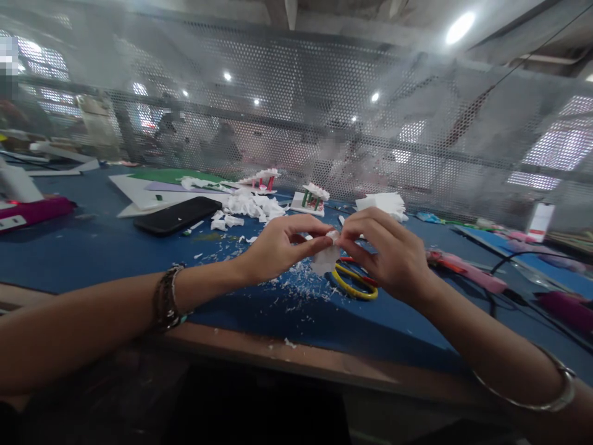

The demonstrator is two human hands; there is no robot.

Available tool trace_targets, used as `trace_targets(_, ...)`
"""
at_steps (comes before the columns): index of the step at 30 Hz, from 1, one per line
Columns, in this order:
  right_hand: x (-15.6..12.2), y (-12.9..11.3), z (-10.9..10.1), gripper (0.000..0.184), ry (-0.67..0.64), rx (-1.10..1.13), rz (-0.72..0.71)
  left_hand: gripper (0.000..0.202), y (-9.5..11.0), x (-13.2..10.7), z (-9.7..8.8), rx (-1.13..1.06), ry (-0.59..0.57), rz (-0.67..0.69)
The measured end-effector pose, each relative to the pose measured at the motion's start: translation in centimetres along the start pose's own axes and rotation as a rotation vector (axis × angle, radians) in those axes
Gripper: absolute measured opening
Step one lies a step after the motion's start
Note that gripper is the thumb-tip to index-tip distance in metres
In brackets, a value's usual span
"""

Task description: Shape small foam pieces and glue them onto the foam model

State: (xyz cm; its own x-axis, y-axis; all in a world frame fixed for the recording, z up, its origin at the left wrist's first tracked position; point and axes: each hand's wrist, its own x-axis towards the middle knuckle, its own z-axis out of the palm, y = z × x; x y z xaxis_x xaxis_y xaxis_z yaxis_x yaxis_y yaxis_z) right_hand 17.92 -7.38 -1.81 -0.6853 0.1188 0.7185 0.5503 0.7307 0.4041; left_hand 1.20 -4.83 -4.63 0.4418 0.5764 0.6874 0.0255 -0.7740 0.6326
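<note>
Between the fingertips of both hands is a small piece of thin white tissue-like paper (325,259), hanging down a little above the table. My left hand (285,244) pinches it from the left with thumb and fingers. From the right, the fingertips of my right hand (386,250) are closed at the paper's top edge. Just behind and below the right fingers lie scissors with yellow and red handle loops (354,287), partly hidden by that hand. White paper shreds (296,293) are scattered on the blue tabletop below.
Crumpled white paper scraps (252,205) lie beyond the left hand, beside a black phone (178,216). Two small paper models with red posts (264,180) and green posts (311,199) stand farther back. A pink glue gun (472,272) with a cable lies right. Perforated metal screening (296,111) rises behind.
</note>
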Motion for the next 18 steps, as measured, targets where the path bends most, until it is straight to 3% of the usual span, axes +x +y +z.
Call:
trace_targets(7,0.02,-0.28,0.25,0.011,0.038,0.198,0.199,0.014,0.09,-0.33,0.09,0.073,0.057,0.138)
trace_targets(12,0.12,-0.64,0.35,0.013,0.041,0.218,0.228,0.013,0.08,-0.51,-0.14,0.238,0.044,0.298)
trace_targets(18,0.21,-0.72,-0.13,0.011,-0.01,0.319,0.249,0.006,0.56,-0.32,-0.42,0.288,0.033,0.306)
